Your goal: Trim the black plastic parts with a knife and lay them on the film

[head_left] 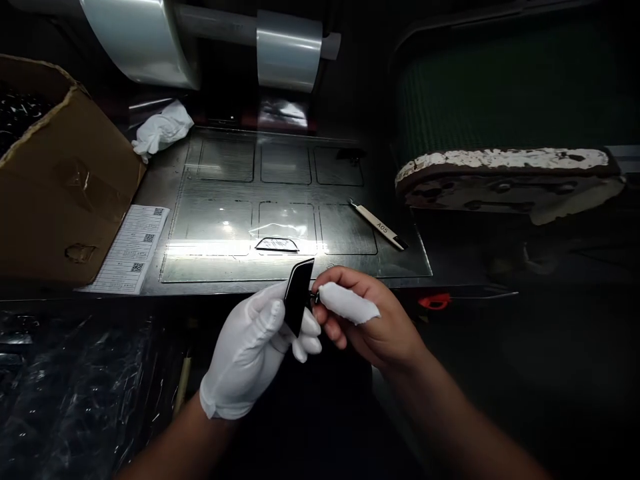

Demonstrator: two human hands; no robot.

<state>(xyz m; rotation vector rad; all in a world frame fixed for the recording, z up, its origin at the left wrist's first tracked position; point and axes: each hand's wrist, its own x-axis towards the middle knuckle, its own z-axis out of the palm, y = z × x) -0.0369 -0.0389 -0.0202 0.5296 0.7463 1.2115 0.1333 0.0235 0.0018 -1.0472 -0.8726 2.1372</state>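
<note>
My left hand (pixel 253 347), in a white glove, is closed round a small flat black piece (pixel 299 295) held upright near the front edge of the bench. My right hand (pixel 373 320) is bare except for a white wrap on the thumb; its fingers are pinched against the right edge of the same black piece. Just beyond the hands a second small dark piece (pixel 277 245) lies on a shiny metal work plate (pixel 210 257) marked with rectangular outlines.
A labelled tool marked A05 (pixel 379 227) lies on the plate's right side. A cardboard box (pixel 65 180) stands at left beside a printed sheet (pixel 131 250). A crumpled white cloth (pixel 163 128) and film rolls (pixel 287 50) sit at the back. A worn machine edge (pixel 505 163) is at right.
</note>
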